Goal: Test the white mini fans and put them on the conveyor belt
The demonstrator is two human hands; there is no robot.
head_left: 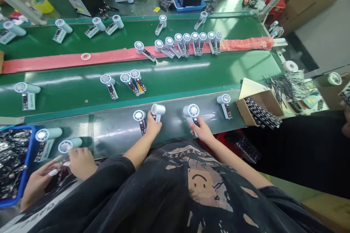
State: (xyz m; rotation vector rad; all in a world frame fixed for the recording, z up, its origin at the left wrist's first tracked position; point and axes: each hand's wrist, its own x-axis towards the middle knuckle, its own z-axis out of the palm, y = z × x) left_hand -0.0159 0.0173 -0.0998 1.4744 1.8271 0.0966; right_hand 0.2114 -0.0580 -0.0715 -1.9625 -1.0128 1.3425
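Observation:
My left hand (pixel 153 125) is closed around the handle of a pale blue handheld fan (pixel 159 109), its round head standing above my fingers. Just left of it, another handheld fan (pixel 139 115) lies on the bench with circuit parts showing in its handle. My right hand (pixel 201 129) grips a second handheld fan (pixel 193 110) by its open handle, where dark electronics show. My palm partly hides that handle. Farther right lies a fan (pixel 225 99) with its handle open, apart from both hands.
A green conveyor belt (pixel 175 71) carries several fans, with a pink strip (pixel 109 57) along its middle. At right stands a cardboard box (pixel 246 113) of dark strips. A co-worker's hands (pixel 82 162) work at left near a blue tray (pixel 28 164). Other people sit across the belt.

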